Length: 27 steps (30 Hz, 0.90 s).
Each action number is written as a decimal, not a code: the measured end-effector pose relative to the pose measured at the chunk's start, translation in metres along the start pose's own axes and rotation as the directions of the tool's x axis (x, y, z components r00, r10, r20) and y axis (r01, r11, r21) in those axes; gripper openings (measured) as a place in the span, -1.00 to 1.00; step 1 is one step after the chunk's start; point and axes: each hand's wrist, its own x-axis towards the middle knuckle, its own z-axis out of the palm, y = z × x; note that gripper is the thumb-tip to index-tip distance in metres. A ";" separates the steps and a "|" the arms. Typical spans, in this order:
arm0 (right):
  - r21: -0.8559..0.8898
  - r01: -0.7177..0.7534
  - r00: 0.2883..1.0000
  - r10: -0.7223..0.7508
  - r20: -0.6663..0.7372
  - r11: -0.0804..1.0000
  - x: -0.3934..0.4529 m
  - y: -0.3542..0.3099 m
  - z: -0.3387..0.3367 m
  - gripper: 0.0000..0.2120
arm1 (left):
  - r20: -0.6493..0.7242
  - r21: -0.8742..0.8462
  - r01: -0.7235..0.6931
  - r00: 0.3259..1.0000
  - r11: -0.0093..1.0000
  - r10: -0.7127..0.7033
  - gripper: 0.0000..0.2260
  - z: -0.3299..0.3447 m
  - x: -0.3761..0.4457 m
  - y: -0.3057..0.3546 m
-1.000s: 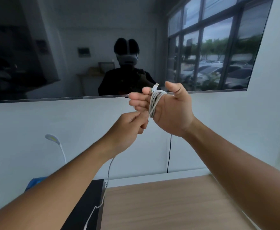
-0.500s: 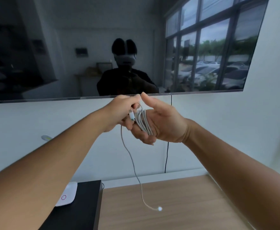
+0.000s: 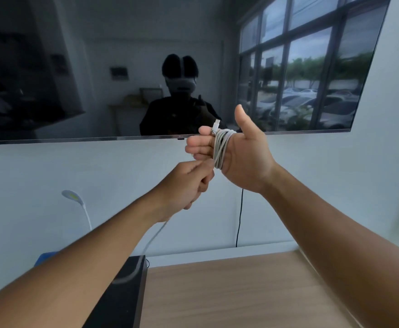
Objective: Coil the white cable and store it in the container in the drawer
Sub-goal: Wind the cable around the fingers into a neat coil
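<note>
I saw right hand [image 3: 238,155] raised before wall screen [image 3: 122,67], thumb up, fingers loosely curled; white cable [image 3: 220,147] coiled round its four fingers, plug end poking up; left hand [image 3: 186,185] just below, fist pinching cable's loose tail; tail hung blurred toward black box [image 3: 125,294] beside wooden desktop [image 3: 229,294].

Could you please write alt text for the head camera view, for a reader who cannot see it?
A person's right hand, thumb up, has a thin white cable coiled around its fingers, while the left hand pinches the loose strand just below. Both are raised before a large dark wall-mounted screen, above a light wooden tabletop.
</note>
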 end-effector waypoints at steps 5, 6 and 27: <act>0.051 0.087 0.996 -0.087 -0.001 0.995 0.000 -0.005 0.011 -0.31 | 0.146 -0.141 0.161 0.979 0.977 -0.141 -0.60 -0.005 -0.003 -0.019; 0.061 0.093 0.996 -0.093 0.005 0.994 0.000 -0.007 0.012 -0.34 | 0.150 -0.153 0.176 0.977 0.973 -0.153 -0.60 -0.007 -0.003 -0.022; -0.581 -0.218 0.962 0.272 0.006 0.784 -0.005 0.026 -0.002 -0.09 | -0.159 0.195 -0.109 0.977 0.975 0.141 -0.59 -0.014 -0.007 0.007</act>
